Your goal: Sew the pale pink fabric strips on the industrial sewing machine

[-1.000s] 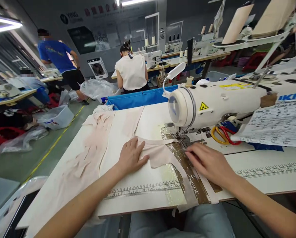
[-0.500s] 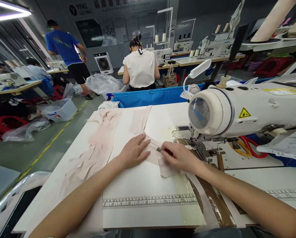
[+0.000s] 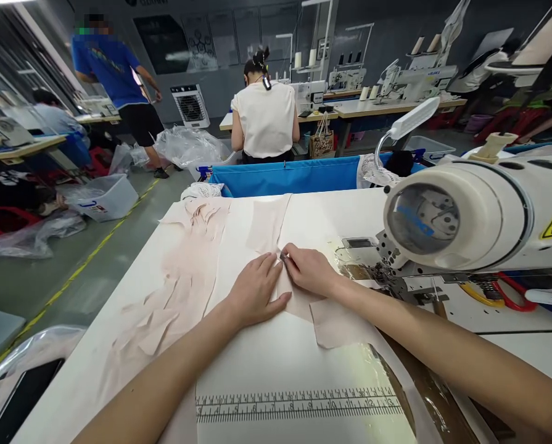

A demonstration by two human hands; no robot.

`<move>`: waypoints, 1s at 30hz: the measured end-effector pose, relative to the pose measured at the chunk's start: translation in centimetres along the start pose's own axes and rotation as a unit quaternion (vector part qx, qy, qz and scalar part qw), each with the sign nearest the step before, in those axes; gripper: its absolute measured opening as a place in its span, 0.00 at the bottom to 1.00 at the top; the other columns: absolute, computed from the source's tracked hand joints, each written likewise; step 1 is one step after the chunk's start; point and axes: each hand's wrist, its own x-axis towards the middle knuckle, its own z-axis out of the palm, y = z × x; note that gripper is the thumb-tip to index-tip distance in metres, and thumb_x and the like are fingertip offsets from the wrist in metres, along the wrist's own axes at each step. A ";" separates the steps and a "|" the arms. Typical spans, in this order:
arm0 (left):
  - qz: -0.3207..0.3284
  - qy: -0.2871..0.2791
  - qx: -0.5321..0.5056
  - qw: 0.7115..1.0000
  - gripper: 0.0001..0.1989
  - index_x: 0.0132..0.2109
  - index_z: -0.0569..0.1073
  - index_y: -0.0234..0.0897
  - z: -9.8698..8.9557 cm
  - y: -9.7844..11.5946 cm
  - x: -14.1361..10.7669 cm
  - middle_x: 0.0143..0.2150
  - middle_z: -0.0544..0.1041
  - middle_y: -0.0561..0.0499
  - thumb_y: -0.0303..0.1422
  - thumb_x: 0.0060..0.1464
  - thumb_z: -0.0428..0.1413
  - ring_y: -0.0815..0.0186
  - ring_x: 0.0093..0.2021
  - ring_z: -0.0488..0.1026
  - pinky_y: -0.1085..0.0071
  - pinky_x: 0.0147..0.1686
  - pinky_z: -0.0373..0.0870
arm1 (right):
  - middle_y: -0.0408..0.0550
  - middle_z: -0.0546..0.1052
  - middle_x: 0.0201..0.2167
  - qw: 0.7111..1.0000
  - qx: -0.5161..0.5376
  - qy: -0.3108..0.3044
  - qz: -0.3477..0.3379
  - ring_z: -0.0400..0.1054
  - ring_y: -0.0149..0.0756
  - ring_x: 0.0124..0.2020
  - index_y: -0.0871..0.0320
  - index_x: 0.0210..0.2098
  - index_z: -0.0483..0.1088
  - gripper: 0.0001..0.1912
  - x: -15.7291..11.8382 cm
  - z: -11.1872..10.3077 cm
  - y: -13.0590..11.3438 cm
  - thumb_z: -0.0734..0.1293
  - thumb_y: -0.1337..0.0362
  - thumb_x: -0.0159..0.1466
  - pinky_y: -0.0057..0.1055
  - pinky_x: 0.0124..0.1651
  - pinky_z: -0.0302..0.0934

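A pale pink fabric strip lies on the white sewing table, running from the far side down between my hands. My left hand rests palm down on it, fingers spread. Against the left fingertips, my right hand is closed on a small grey metal piece, mostly hidden by the fingers, so its kind does not show. Below my right wrist, a loose pink fabric panel trails toward the table's front edge. Many cut pink pieces lie in an overlapping row left of my left hand.
The sewing machine head stands close on the right, with red and yellow-handled scissors behind its needle area. A printed ruler runs along the front. A blue cloth bin borders the far edge. A co-worker sits beyond.
My right hand has moved away from me and to the left, bringing the grey metal piece up to the left fingertips. The view has turned slightly, so the machine appears farther right.
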 end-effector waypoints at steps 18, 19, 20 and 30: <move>0.004 -0.016 0.028 0.999 0.25 0.55 0.68 0.27 0.0 0.3 0.0 0.62 0.65 0.31 0.43 0.60 0.50 0.45 0.64 0.61 0.50 0.60 0.64 | 0.47 0.80 0.35 1.000 -0.024 -0.002 -0.008 0.72 0.38 0.32 0.57 0.45 0.65 0.10 0.1 0.1 -0.2 0.55 0.67 0.68 0.31 0.29 0.46; 0.004 -0.020 0.031 0.999 0.24 0.55 0.68 0.27 -0.1 0.3 0.1 0.62 0.65 0.31 0.43 0.60 0.49 0.45 0.63 0.61 0.50 0.60 0.64 | 0.48 0.80 0.35 1.000 -0.025 -0.004 -0.009 0.72 0.39 0.32 0.57 0.44 0.66 0.10 0.1 0.0 -0.2 0.55 0.67 0.68 0.31 0.29 0.46; 0.003 -0.023 0.035 0.999 0.24 0.55 0.68 0.28 -0.1 0.3 0.1 0.62 0.65 0.31 0.43 0.60 0.49 0.45 0.63 0.61 0.50 0.60 0.65 | 0.48 0.80 0.35 1.000 -0.025 -0.005 -0.010 0.71 0.39 0.32 0.57 0.44 0.66 0.11 0.0 0.0 -0.3 0.55 0.67 0.67 0.31 0.29 0.46; 0.004 -0.050 0.060 0.997 0.23 0.55 0.67 0.31 -0.9 1.4 0.2 0.61 0.66 0.34 0.43 0.60 0.49 0.46 0.63 0.62 0.51 0.57 0.66 | 0.45 0.80 0.33 0.999 -0.003 -0.032 -0.007 0.71 0.37 0.33 0.55 0.41 0.70 0.10 -1.5 -2.0 0.9 0.58 0.69 0.65 0.30 0.30 0.47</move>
